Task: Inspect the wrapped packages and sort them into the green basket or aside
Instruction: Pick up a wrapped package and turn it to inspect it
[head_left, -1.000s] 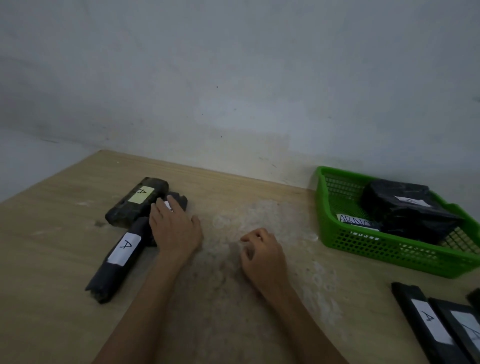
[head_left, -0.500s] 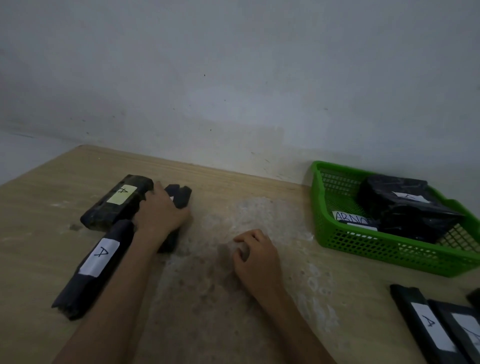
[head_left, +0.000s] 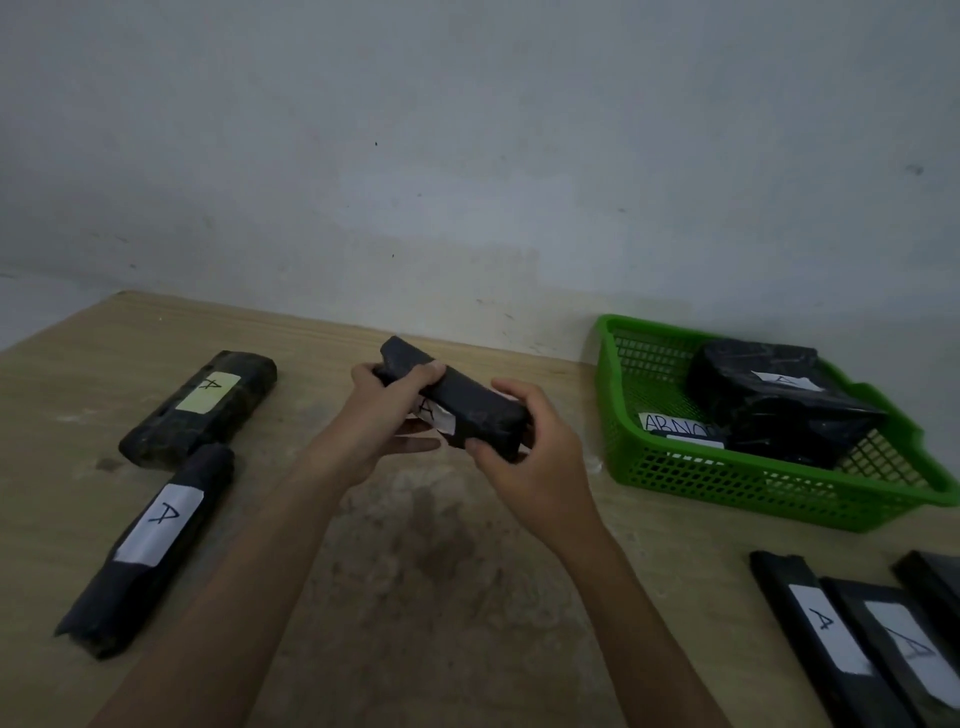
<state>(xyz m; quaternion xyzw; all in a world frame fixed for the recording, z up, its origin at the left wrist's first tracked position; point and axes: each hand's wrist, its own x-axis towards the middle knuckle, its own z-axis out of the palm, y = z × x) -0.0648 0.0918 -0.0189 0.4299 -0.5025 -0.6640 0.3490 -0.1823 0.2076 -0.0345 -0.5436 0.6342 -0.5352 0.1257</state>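
Head view, centre of the frame: both hands hold one wrapped package (head_left: 467, 405) up off the wooden table (head_left: 415, 597). It is a long, blocky bar in matte black wrap with soft, slightly crumpled corners, tilted so its far end points to the upper left. A white paper label shows partly on its underside. The left hand (head_left: 382, 415) grips the far end, fingers curled over the top. The right hand (head_left: 535, 452) clasps the near end, thumb below and fingers above.

At the left of the frame two more bars lie on the table, end touching end. The upper bar (head_left: 200, 410) is thicker, glossier, and has a yellowish label marked A. The lower bar (head_left: 148, 545) is slimmer, duller, and has a white label marked A.

On the right, the green basket (head_left: 727, 488) is a shallow rectangular plastic tray with mesh walls. It holds one bulky, wrinkled black package (head_left: 779, 410) with a white label, and a white tag (head_left: 675, 423) reading ABNO lies at the front wall.

In the lower right corner lie three flat, smooth black packages side by side, cut off by the frame edge: the left one (head_left: 826, 634), the middle one (head_left: 898, 649), and the right one (head_left: 935, 577). The first two bear white A labels.

The tabletop is pale wood grain with a scuffed, blotchy patch in the middle.
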